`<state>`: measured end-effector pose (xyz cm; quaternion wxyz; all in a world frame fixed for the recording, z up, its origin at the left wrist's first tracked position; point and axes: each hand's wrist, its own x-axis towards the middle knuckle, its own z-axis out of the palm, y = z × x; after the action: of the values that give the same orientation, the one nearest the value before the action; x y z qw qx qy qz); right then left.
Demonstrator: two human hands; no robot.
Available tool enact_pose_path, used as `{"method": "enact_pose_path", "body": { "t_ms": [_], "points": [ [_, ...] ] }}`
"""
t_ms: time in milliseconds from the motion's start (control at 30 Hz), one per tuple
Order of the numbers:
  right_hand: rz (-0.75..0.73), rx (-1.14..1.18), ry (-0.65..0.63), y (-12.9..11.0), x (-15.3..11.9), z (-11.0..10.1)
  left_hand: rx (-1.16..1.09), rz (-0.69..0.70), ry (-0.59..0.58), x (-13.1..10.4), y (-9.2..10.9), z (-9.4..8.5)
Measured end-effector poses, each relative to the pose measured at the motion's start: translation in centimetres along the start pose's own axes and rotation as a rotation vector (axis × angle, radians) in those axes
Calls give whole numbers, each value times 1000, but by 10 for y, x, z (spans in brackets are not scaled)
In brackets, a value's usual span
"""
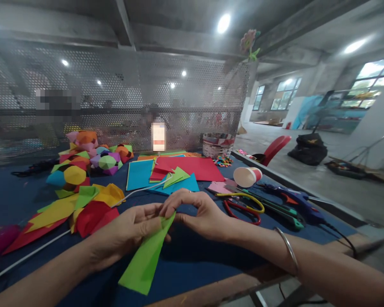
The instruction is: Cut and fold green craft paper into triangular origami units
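Note:
A folded strip of green paper (147, 258) hangs at a slant above the front of the blue-covered table. Near its upper end, my left hand (131, 228) pinches it between thumb and fingers. My right hand (200, 213) meets the left there, its fingertips closed on the strip's top corner. Behind the hands lie blue sheets (141, 175), a red sheet (198, 168) and a small folded green piece (177, 176). A white cord (38, 254) runs from the lower left under the left hand's side toward these papers.
Colourful paper balls (107, 162) and folded yellow and red pieces (97, 217) are on the left. To the right are scissors (243, 213), a green cutter (272, 207), a paper cup (247, 176) and a blue glue gun (291, 202). A basket (218, 145) stands behind.

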<state>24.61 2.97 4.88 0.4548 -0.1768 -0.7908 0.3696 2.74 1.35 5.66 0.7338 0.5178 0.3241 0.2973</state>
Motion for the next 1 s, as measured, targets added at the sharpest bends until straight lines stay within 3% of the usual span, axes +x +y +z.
{"method": "enact_pose_path", "body": {
  "t_ms": [100,233,333,467,800,1000],
  "points": [
    [-49,-51,39,1,1,4,78,25,-6,-2,-4,0],
    [154,-33,148,7,3,6,118,103,182,-1,-3,0],
    [307,5,49,10,4,7,167,157,306,0,-2,-3],
    [397,-29,-48,9,2,10,208,177,386,1,-3,-3],
    [387,-110,-31,6,0,13,248,171,483,-1,3,5],
    [292,-260,-18,0,-1,14,176,143,463,-2,4,6]
  ]
}}
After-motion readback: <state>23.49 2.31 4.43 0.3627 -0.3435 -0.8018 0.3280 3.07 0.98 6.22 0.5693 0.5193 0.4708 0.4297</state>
